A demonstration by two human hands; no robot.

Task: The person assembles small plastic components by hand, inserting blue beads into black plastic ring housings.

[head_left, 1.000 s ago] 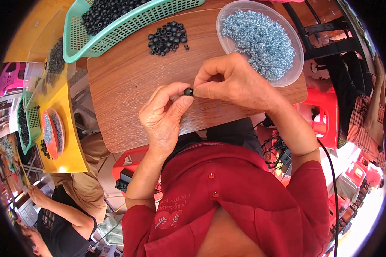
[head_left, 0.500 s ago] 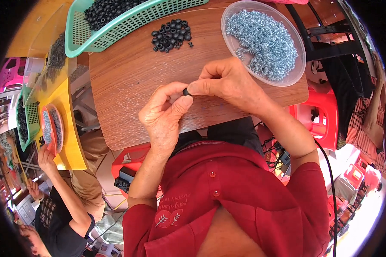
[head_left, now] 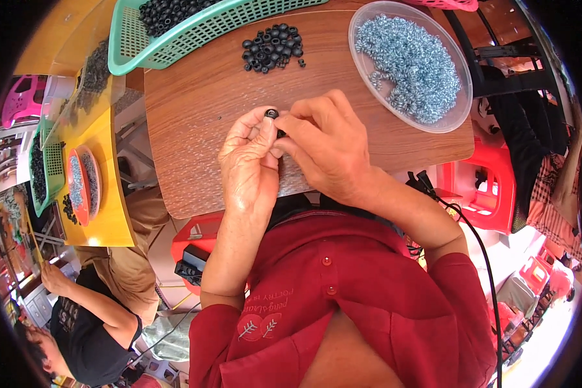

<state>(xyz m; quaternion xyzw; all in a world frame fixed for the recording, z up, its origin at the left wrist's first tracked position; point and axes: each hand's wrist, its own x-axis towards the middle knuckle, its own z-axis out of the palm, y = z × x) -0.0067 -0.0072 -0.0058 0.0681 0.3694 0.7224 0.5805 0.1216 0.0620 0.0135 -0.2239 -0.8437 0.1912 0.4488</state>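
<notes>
Above the brown tabletop (head_left: 194, 142), my left hand (head_left: 246, 158) pinches a small round black part (head_left: 271, 113) between thumb and forefinger. Its open end faces up and shows a ring-shaped rim. My right hand (head_left: 333, 139) is closed beside it, thumb and forefinger pressed together against the left fingertips. A dark bit shows between these fingertips, too small and covered to name. Beyond my hands lies a pile of similar black parts (head_left: 271, 48). To the right, a clear round tray (head_left: 449, 126) holds many small, shiny, pale-blue coil-like pieces (head_left: 410, 71).
A green basket (head_left: 132, 61) of black parts stands at the far left. Another person (head_left: 90, 323) sits at left by a yellow table (head_left: 113, 220) with an orange plate (head_left: 77, 187). A red stool (head_left: 491, 187) and a black cable (head_left: 488, 258) are at right.
The black part has turned so its open end faces up, held in my left fingers. My right hand has shifted lower and closer to my left. The other person's hand has left the orange plate.
</notes>
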